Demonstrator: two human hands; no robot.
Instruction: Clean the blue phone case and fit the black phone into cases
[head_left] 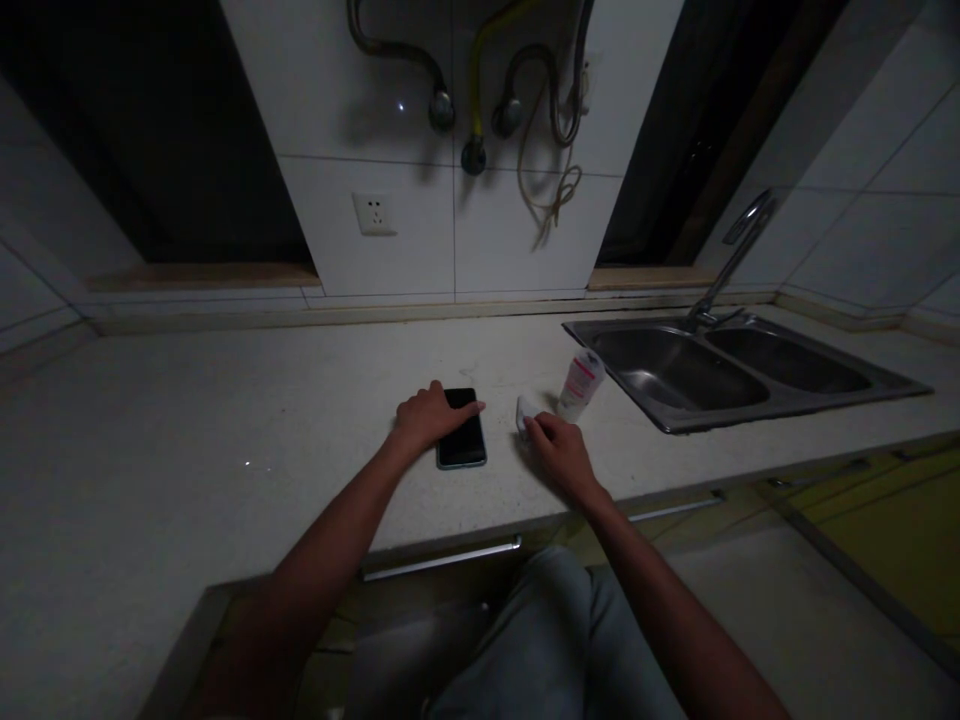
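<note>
A dark smartphone (461, 431) lies flat and face up on the pale countertop (225, 420), its long side running away from the person. The left hand (431, 415) rests on the phone's upper left part, palm down, with the fingers laid loosely together and stretched across the screen toward its right edge; nothing is pinched or lifted, and the phone's lower half shows uncovered beyond the hand.

Just to the right of the phone, with a narrow strip of bare counter between them, the right hand (559, 450) covers a small white object (524, 412). Only the object's far end peeks out past the fingertips, so what it is cannot be told. The fingers curl down over it, partly closed; whether they truly clasp it or only lie on top is not clear in the dim light.

Beyond the right hand and slightly further right stands a small white bottle with a pink label (581, 384), tilted a little, close to the hand but not touching it. Right of the bottle, a stainless double sink (885, 390) is set into the counter, with a curved metal faucet (731, 255) at its back edge.

Far beyond both hands, the tiled wall carries a white wall socket (374, 213) above the left hand, and several hoses and pipe fittings (480, 90) hang higher up. Near the person, under the counter's front edge, a metal drawer handle (442, 560) shows between the forearms.
</note>
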